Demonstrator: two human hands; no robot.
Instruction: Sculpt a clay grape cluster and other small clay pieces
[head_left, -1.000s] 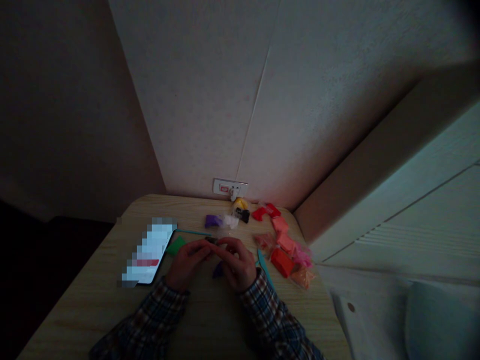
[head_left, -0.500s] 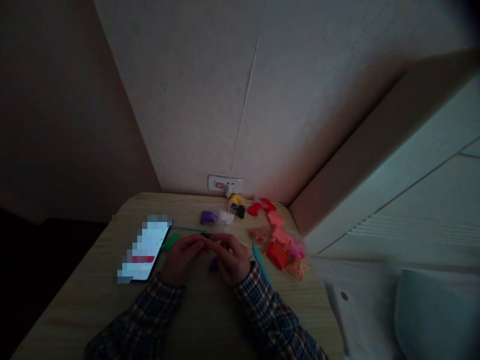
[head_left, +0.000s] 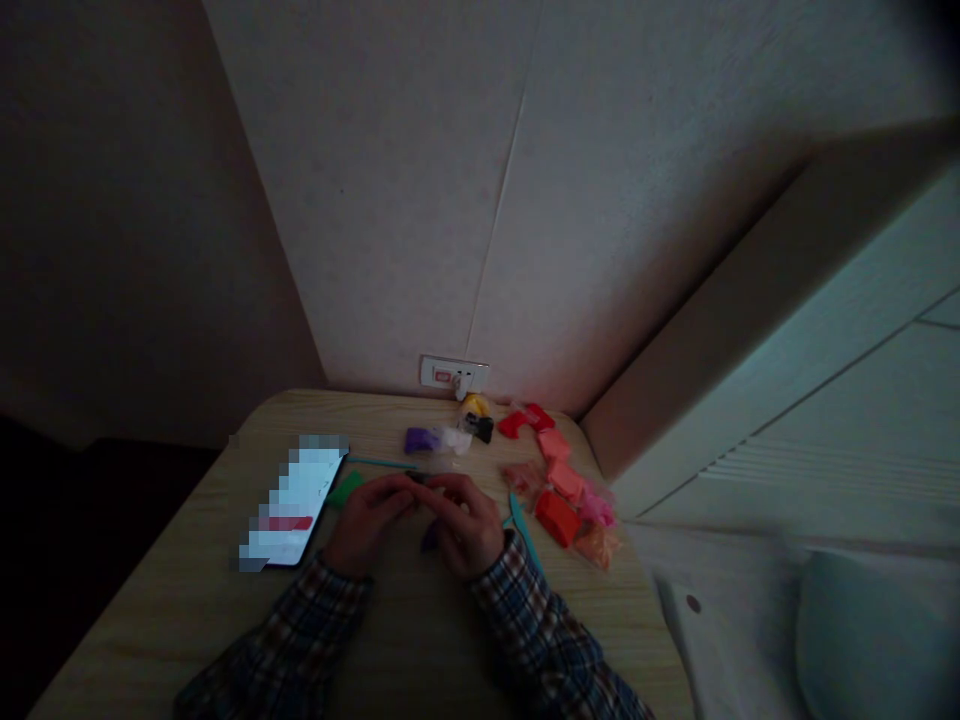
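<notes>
Left hand [head_left: 369, 526] and right hand [head_left: 471, 526] met at a dark piece [head_left: 417, 478], grip indiscernible; the phone screen [head_left: 301, 492] was pixelated, unreadable.

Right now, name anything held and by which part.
A small dark piece shows where left hand and right hand meet; whether or where it's held can't be told.

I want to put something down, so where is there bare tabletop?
Bare wood shows between the phone and the table's left edge, and between the plaid sleeves. Right of the right hand is crowded: turquoise blade-shaped tool, then red, coral and pink packets.
</notes>
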